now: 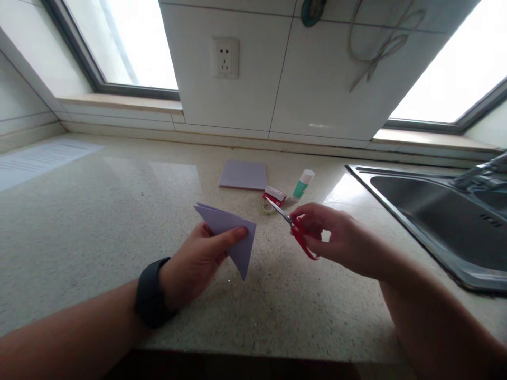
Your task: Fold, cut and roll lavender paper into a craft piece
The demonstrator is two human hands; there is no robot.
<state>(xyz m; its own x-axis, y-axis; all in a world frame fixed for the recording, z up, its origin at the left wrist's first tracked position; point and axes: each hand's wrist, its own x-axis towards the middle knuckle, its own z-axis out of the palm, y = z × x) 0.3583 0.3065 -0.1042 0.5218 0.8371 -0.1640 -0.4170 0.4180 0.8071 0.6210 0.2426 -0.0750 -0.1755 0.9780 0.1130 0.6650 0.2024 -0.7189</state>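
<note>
Pinched between thumb and fingers of my left hand (209,248) is a folded sheet of purple paper (241,256), roughly triangular, held above the counter. My right hand (336,235) grips red-handled scissors (299,237), their blades together and pointing up and left, apart from the paper. Just beyond the scissor tips lie a small red and white box (275,195) and a roll of tape (266,209). A glue stick (303,183) with a white cap stands right of the box. Behind them lies a stack of purple paper (243,175).
The speckled counter (119,227) runs back to a tiled wall with a power socket (225,58). A steel sink (443,221) with a tap (481,169) is on the right. Printed sheets (43,158) lie far left. A looped cord (380,53) hangs on the wall.
</note>
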